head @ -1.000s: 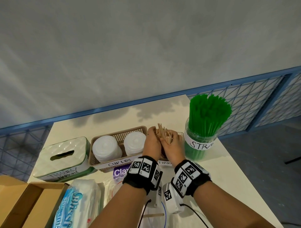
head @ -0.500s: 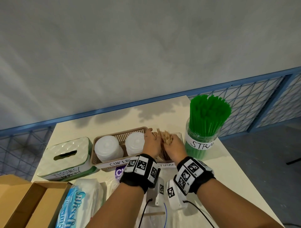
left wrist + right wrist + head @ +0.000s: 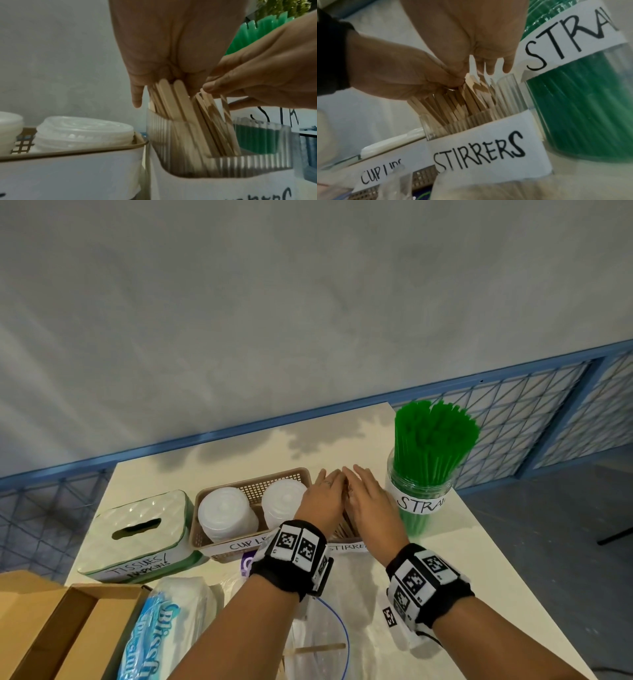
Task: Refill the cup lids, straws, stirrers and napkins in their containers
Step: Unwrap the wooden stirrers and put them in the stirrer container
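Hands, left hand (image 3: pixel 323 498) and right hand (image 3: pixel 371 501), lie flat-fingered over the stirrers (image 3: pixel 344 529). Left wrist view: stirrers stand in their clear holder (image 3: pixel 223 165), fingers released. Right wrist view agrees. Stirrer step looks finished; napkins probably next.

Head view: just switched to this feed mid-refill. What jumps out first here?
The tall bunch of bright green straws in the labelled clear jar, at the table's far right. Just left of it, the left hand and right hand, fingers straight, press together on the wooden stirrers standing in the ribbed clear container. Further left sit a brown basket with two stacks of white cup lids and a tissue box.
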A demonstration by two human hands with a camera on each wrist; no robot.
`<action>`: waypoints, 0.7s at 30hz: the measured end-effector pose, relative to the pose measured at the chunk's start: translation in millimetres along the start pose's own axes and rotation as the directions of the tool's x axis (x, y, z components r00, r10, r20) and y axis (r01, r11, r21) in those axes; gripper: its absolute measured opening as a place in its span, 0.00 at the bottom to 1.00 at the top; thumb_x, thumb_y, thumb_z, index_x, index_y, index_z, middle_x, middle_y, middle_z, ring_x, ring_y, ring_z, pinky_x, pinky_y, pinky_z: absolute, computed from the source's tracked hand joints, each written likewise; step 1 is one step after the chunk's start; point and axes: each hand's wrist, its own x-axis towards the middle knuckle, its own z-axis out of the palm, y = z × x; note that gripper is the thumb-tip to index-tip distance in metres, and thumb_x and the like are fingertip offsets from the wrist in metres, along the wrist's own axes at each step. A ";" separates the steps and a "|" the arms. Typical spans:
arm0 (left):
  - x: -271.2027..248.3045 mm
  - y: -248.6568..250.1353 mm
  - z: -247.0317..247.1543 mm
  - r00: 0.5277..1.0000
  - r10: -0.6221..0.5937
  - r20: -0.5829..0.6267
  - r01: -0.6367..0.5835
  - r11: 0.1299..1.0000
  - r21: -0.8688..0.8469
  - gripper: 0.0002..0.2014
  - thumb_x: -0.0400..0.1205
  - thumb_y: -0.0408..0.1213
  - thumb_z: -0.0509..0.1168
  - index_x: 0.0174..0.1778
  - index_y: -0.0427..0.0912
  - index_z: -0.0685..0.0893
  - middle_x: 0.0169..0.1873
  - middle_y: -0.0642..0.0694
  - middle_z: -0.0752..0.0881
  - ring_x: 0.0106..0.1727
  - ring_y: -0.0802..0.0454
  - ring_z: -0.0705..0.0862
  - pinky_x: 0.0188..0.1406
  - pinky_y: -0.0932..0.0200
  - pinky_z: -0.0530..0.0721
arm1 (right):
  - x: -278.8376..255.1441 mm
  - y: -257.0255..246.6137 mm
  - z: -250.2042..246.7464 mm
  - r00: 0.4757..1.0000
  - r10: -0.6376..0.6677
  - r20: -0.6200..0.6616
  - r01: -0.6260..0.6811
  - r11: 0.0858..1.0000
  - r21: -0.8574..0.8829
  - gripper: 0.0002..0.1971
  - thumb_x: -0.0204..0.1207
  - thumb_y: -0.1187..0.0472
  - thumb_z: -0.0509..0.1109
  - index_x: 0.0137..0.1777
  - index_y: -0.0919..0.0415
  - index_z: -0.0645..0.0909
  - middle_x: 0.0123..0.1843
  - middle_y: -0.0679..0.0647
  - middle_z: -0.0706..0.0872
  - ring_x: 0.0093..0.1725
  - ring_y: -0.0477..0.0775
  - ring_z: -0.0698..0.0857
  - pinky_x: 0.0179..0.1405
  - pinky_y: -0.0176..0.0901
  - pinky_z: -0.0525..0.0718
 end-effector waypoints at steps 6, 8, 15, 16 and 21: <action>-13.1 10.3 -6.6 0.995 -0.036 0.095 0.025 0.993 0.111 0.30 0.87 0.35 0.46 0.82 0.42 0.37 0.83 0.46 0.44 0.84 0.49 0.42 0.80 0.43 0.51 | 0.2 2.9 1.4 0.985 0.059 0.164 -0.029 0.983 -0.179 0.28 0.87 0.58 0.44 0.82 0.58 0.35 0.85 0.51 0.38 0.84 0.49 0.42 0.82 0.48 0.49; -15.2 11.1 -7.8 0.993 -0.034 0.110 0.016 0.987 0.159 0.30 0.88 0.35 0.45 0.82 0.40 0.36 0.83 0.45 0.41 0.84 0.49 0.41 0.81 0.43 0.49 | 0.6 3.7 2.1 0.987 0.071 0.141 -0.047 0.985 -0.164 0.29 0.87 0.56 0.43 0.82 0.59 0.33 0.85 0.51 0.36 0.84 0.48 0.41 0.81 0.45 0.48; -12.7 10.5 -6.4 0.989 -0.032 0.145 -0.013 0.955 0.296 0.28 0.89 0.43 0.42 0.82 0.42 0.40 0.83 0.48 0.38 0.83 0.52 0.38 0.80 0.41 0.45 | 6.9 1.6 3.0 0.967 0.154 0.200 -0.101 0.962 -0.252 0.28 0.87 0.59 0.43 0.82 0.64 0.35 0.84 0.57 0.36 0.84 0.52 0.39 0.82 0.47 0.47; -13.4 9.7 -8.9 0.988 -0.027 0.149 -0.016 0.961 0.275 0.29 0.88 0.45 0.43 0.82 0.44 0.39 0.83 0.49 0.38 0.83 0.53 0.38 0.80 0.40 0.45 | 7.9 0.6 2.0 0.969 0.157 0.190 -0.106 0.962 -0.254 0.28 0.87 0.60 0.44 0.82 0.63 0.35 0.84 0.57 0.36 0.84 0.53 0.39 0.81 0.47 0.48; -28.5 -4.8 -42.5 0.996 -0.075 0.041 0.074 0.997 0.017 0.44 0.77 0.58 0.64 0.82 0.49 0.46 0.82 0.42 0.52 0.81 0.44 0.58 0.77 0.42 0.65 | -8.4 -9.0 -8.1 0.986 -0.088 -0.141 0.084 0.996 -0.029 0.26 0.78 0.68 0.62 0.77 0.63 0.65 0.79 0.61 0.64 0.76 0.61 0.68 0.72 0.50 0.71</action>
